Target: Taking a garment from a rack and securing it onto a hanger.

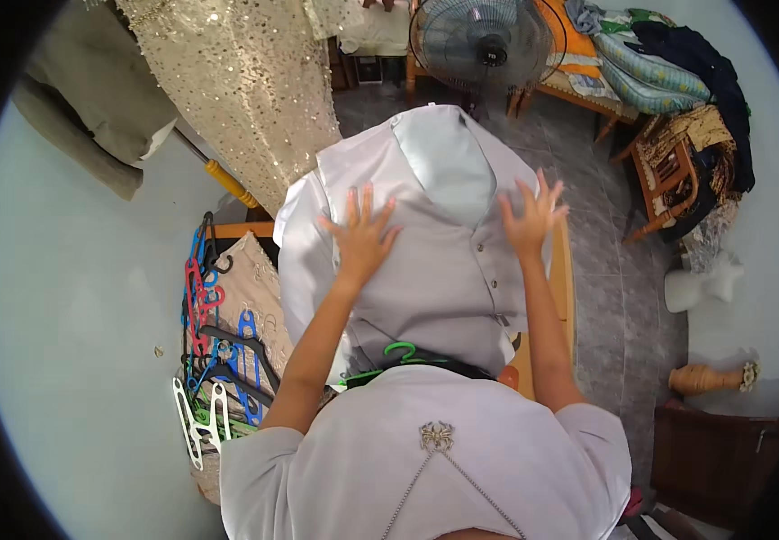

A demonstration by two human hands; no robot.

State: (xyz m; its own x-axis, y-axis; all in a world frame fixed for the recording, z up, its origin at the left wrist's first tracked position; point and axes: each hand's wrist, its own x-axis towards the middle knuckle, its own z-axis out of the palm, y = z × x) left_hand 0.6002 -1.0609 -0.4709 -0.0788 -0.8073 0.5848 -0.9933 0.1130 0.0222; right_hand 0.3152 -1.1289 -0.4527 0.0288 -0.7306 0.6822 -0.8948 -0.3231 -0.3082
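Observation:
A light grey waistcoat [421,261] lies front up on a table, buttons running down its right side and pale satin lining [448,157] showing in the neck opening. Under it, white satiny cloth [299,238] sticks out at the left. My left hand [360,238] rests with fingers spread on the waistcoat's left chest. Over its right shoulder edge my right hand [531,216] is also spread, holding nothing. Close to my body, a green hanger hook [400,351] pokes up beside dark cloth at the waistcoat's lower edge.
Left of the waistcoat, several plastic hangers [236,360] lie heaped on beige cloth. A sequinned gown [236,81] hangs at the far left. Beyond the table stands a fan [488,45]. Chairs with piled clothes [668,171] and a clay vase [709,378] are at the right.

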